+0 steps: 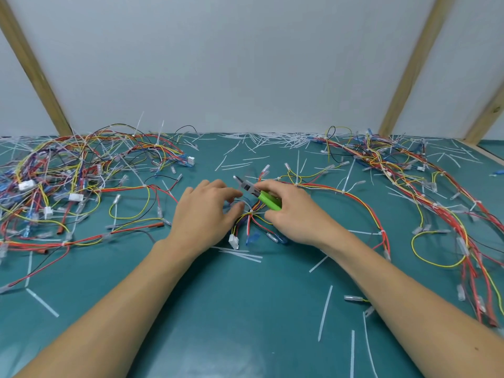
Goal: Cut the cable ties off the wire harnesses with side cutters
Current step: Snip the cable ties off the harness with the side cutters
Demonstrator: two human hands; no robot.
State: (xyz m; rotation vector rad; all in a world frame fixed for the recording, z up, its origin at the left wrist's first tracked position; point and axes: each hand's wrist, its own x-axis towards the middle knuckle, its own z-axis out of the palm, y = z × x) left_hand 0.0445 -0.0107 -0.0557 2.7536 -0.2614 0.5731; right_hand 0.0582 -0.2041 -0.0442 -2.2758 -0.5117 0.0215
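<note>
My right hand (291,211) grips green-handled side cutters (261,196), their metal jaws pointing up and left above the wires. A harness of red, yellow and black wires (321,186) runs from the centre off to the right. A white cable tie (250,211) binds its wires into a knot between my two hands. My left hand (207,211) rests on the mat beside that knot, its fingertips touching the wires there. Below the knot hang a white connector (234,241) and a blue terminal (253,237).
A big tangle of harnesses (68,175) fills the left of the green mat (218,309). More harnesses (409,175) trail down the right side. Cut white tie pieces (272,139) lie scattered along the back edge and across the mat. A white wall with wooden struts stands behind.
</note>
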